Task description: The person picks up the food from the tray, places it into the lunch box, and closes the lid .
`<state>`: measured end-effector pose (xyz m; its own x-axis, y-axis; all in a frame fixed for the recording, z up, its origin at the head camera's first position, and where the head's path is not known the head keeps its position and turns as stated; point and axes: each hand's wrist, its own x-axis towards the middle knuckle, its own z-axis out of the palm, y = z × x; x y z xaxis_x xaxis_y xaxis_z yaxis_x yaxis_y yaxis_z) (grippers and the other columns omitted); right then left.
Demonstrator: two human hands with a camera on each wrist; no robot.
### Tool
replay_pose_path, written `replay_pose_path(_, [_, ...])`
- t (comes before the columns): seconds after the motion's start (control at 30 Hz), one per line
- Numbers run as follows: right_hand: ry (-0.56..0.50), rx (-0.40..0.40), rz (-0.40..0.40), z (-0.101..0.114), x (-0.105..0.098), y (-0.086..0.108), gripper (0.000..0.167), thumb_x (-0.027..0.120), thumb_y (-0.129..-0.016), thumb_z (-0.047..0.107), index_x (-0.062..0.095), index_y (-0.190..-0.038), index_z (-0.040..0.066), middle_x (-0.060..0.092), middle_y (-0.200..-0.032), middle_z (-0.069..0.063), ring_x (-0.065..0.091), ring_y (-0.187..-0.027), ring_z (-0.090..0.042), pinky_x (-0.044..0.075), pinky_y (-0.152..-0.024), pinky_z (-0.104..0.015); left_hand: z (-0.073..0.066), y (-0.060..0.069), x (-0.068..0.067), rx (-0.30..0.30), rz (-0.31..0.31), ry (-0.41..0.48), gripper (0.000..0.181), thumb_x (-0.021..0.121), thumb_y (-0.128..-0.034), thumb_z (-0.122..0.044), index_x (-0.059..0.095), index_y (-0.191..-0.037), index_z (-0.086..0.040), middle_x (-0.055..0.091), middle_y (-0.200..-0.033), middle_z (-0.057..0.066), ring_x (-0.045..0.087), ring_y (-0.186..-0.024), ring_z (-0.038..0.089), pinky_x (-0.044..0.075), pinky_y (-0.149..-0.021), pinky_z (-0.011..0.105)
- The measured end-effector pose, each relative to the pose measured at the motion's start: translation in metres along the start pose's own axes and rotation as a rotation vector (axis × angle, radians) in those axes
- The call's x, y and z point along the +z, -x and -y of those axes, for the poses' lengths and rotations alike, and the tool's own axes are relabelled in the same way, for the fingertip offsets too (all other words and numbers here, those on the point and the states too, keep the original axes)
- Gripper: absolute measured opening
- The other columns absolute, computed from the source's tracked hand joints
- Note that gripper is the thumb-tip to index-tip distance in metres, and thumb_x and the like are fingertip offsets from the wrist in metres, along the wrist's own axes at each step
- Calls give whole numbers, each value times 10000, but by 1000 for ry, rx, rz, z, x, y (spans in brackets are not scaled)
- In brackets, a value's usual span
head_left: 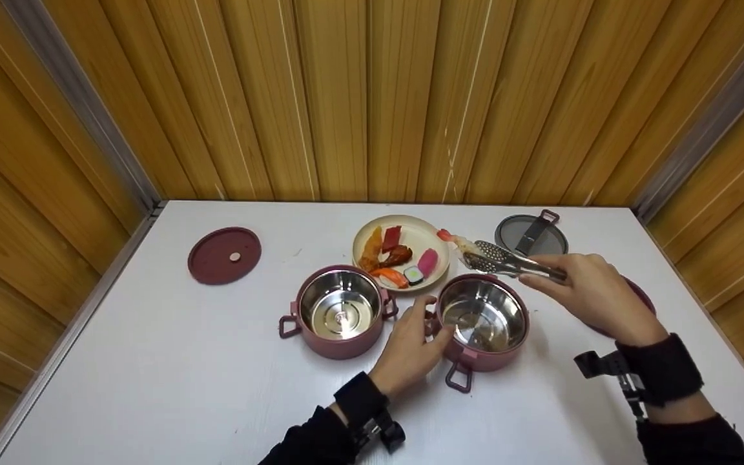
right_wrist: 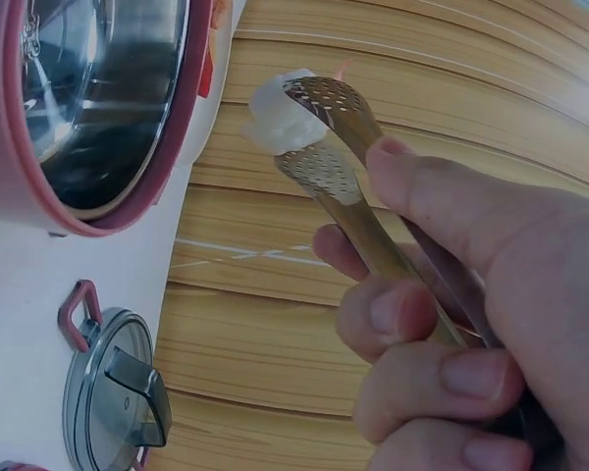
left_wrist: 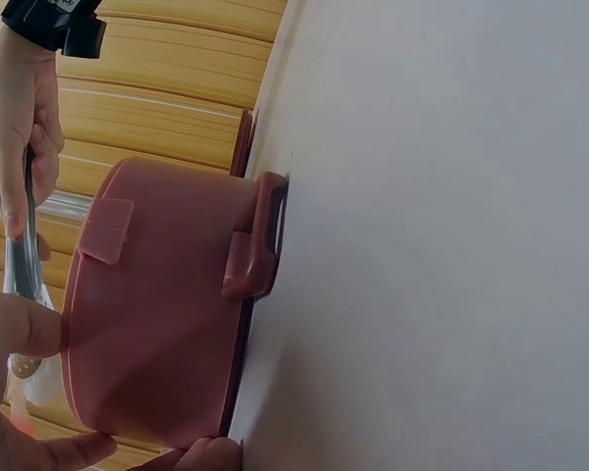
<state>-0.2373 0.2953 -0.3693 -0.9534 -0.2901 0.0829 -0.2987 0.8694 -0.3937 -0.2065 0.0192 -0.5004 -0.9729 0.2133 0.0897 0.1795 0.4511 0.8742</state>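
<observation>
From above, the head view looks forward-down; 2 close, sideways wrist views share tongs [right_wrist: 378,240].

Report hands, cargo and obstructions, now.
Right grip: perforated metal tongs pinching pale, red-tailed shrimp piece. Left grip: holding round mauve steel-lined pot. Pot's open top unobstructed.

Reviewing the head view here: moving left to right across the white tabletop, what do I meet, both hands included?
Round maroon lid → first open pot → left hand → second open pot → right hand.
</observation>
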Motion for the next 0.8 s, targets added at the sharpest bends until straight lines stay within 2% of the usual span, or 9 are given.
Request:
replay_pose_path(0.13, [26,11,6,-5,-1,9,573,692,-1027,520,721,-1393,79,713,-853,-34,538,-693,-165,402,-587,-309,0,0,0,-3,-3,-2,553,671,-1022,-337,510,-1505,-121,640,-1448,198,599,-1373,388,488,-1159,572])
replay_pose_path(0.3, [84,3,-7,-10,0,17,529,725,-1012,486,748,-1355,84,599,-725,16,524,-692,-161,404,-612,-327,1,-1,0,7,-10,-16,533,675,-1018,-330,526,-1484,-119,656,-1417,193,619,-1344,386,502,-1140,568])
replay_pose_path(0.5, [77,-64,-6,-16,5,26,407,768,-995,416,801,-1264,112,741,-916,-4,535,-733,-104,428,-635,-274,5,-1,-2,49,-8,-16,535,647,-1024,-333,508,-1486,-104,648,-1432,229,609,-1363,411,491,-1147,592])
replay_pose_path(0.67, [55,-65,37,-20,8,31,371,763,-999,418,812,-1240,140,743,-894,46,540,-714,-75,430,-619,-255,10,-3,-1,74,-17,-5,534,634,-1028,-377,510,-1488,-137,633,-1463,241,596,-1382,433,478,-1153,621])
replay_pose_path(0.8, [62,-58,47,-21,8,33,388,761,-998,426,808,-1247,131,798,-961,24,580,-736,-76,453,-636,-271,12,-4,-2,74,-16,12,543,640,-1026,-374,511,-1495,-131,611,-1495,249,570,-1406,461,448,-1176,644])
